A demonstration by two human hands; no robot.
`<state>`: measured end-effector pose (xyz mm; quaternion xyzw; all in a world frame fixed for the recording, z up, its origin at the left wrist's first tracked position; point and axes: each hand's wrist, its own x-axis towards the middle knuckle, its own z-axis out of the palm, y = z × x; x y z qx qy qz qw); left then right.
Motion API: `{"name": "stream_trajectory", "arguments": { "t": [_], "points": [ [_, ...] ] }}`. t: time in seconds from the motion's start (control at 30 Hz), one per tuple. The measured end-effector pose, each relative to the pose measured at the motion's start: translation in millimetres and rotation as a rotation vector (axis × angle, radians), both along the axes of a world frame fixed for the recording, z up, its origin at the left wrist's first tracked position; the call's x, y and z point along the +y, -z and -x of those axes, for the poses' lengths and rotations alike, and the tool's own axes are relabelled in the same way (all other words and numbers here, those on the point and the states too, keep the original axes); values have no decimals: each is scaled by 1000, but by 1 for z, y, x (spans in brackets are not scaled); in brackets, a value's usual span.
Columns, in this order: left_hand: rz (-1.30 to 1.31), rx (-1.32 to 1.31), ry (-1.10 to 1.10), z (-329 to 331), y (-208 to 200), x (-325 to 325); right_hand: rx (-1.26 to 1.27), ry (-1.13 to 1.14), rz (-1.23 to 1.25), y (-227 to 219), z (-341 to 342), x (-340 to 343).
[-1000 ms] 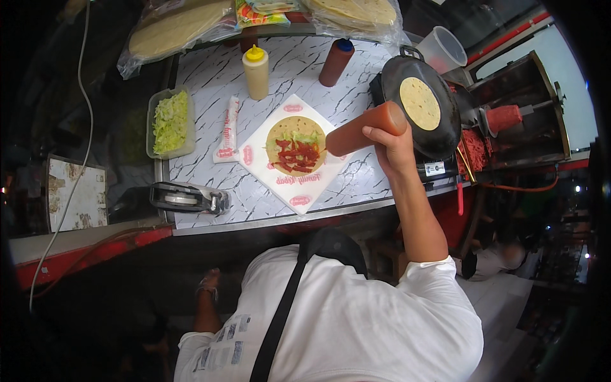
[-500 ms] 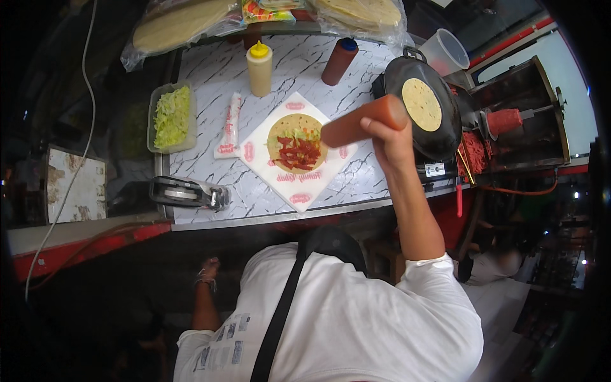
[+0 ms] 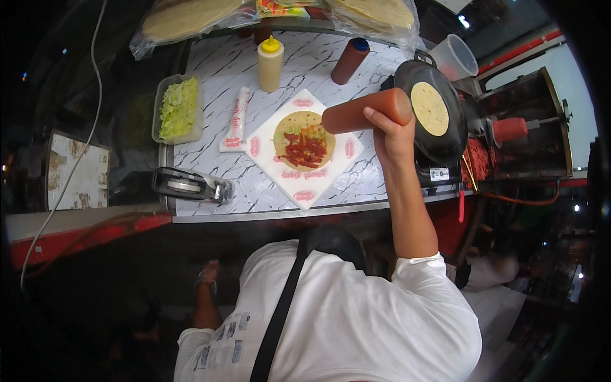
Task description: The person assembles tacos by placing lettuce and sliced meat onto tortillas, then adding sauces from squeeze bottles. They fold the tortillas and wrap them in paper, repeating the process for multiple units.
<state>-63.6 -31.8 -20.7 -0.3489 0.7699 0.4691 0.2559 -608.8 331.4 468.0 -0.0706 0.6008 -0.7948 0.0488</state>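
My right hand [image 3: 396, 139] is closed around a squeeze bottle [image 3: 368, 109] of orange-red sauce. The bottle is tipped on its side, its narrow end over the right edge of a tortilla [image 3: 290, 121]. Strips of reddish meat [image 3: 301, 151], with sauce and shredded lettuce, cover the tortilla's middle. Under it lies a square sheet of white printed paper [image 3: 299, 191], turned cornerwise. My left hand [image 3: 208, 272] hangs low beside my body, away from the counter, with a band at the wrist. It is too dim there to make out its fingers.
Left of the paper are a wrapped roll [image 3: 237, 121], a tub of shredded lettuce [image 3: 179, 109] and a tape dispenser [image 3: 191, 185]. Behind stand a yellow-capped bottle [image 3: 270, 65] and a blue-capped one [image 3: 349, 62]. At right, a black griddle [image 3: 439, 145] bears another tortilla [image 3: 430, 109], beside a meat spit [image 3: 509, 131].
The bottle has tilted a little flatter in my right hand. More orange sauce shows on the filling. The whole view has shifted slightly. My left hand still hangs low.
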Motion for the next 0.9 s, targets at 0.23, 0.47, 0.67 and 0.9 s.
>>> {"name": "stream_trajectory", "arguments": {
  "t": [0.23,0.47,0.67,0.9],
  "points": [
    [-82,-119,-212,15,-26,9,-10,-12,-16,12,3,-12],
    [-121,-10,-238,25,-25,5,46,40,-79,5,8,18],
    [-126,-178,-195,30,-28,3,44,41,-145,1,-7,40],
    [-116,-50,-192,56,-36,-12,305,-70,31,-36,16,34]
  ]
}}
